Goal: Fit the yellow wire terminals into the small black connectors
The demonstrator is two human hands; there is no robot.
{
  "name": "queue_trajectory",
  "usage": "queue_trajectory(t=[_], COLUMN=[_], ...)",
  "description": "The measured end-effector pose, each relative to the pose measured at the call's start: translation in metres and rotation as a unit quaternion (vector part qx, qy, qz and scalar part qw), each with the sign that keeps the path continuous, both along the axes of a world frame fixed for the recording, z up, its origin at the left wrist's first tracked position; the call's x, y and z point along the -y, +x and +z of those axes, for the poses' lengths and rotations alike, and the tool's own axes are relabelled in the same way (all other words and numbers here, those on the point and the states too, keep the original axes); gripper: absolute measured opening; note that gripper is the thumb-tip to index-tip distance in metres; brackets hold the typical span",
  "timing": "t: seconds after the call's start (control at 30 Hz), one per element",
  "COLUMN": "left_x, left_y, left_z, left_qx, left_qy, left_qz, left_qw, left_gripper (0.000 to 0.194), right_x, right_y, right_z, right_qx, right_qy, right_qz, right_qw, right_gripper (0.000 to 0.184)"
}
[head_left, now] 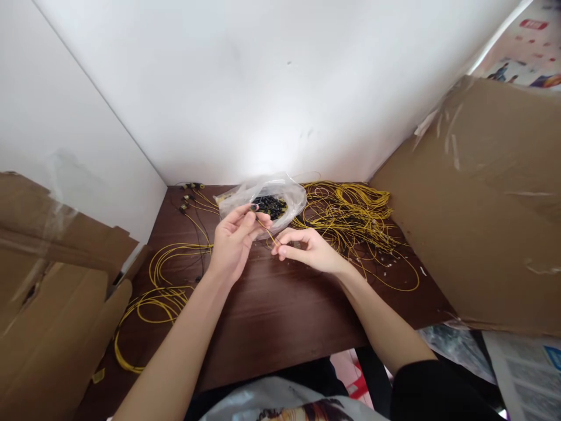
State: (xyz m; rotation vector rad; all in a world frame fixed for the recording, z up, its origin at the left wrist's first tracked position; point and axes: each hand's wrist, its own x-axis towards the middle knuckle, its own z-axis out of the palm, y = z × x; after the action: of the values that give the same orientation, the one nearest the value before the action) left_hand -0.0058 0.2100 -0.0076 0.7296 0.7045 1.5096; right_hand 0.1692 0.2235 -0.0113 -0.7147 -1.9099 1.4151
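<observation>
Cropped garment (272,400), indistinct connector (254,207) in fingers (248,221).

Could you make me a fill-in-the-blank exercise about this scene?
1. The big pile of wires is mostly ____ in colour.
2. It lies to the ____ of the bag.
3. The bag holds many small parts, mostly ____ in colour.
4. A wire runs from the right hand to the ____ hand.

Missing words: yellow; right; black; left.

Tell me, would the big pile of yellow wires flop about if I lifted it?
Probably floppy: the yellow wires are thin and lie in loose curves. Lifting one might drag others along, since they cross and overlap.
</observation>
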Motion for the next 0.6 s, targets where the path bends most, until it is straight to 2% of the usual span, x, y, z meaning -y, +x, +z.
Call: queue_trajectory(t=[0.1,0.13,0.17,0.27,0.4,0.5,0.6], left_x=[-0.003,-0.004,-0.005,-0.008,-0.010,-0.012,-0.014], left_y=[-0.011,-0.015,-0.020,-0.035,-0.044,-0.045,-0.046], left_z=[0.007,0.010,0.013,0.019,0.018,0.015,0.014], left_qx=[0.114,0.157,0.194,0.254,0.268,0.279,0.287], left_qy=[-0.025,-0.038,-0.049,-0.056,-0.054,-0.071,-0.091], left_qz=[-0.004,0.000,0.007,0.030,0.041,0.040,0.049], left_qw=[0.993,0.987,0.980,0.965,0.961,0.957,0.952], left_gripper=[0.011,0.003,0.006,0.023,0.027,0.025,0.025], right_x=[0.002,0.003,0.003,0.005,0.007,0.006,0.003], right_y=[-0.003,-0.004,-0.005,-0.003,0.010,0.025,0.041], right_z=[0.001,0.002,0.003,0.007,0.016,0.027,0.045], right_qx=[0.023,0.023,0.016,-0.023,-0.065,-0.115,-0.164], right_qy=[0.097,0.113,0.117,0.070,-0.042,-0.072,-0.072], right_qz=[0.005,0.010,0.020,0.083,0.171,0.157,0.090], right_qw=[0.995,0.993,0.993,0.994,0.982,0.978,0.980], right_gripper=[0.016,0.017,0.019,0.026,0.035,0.044,0.048])
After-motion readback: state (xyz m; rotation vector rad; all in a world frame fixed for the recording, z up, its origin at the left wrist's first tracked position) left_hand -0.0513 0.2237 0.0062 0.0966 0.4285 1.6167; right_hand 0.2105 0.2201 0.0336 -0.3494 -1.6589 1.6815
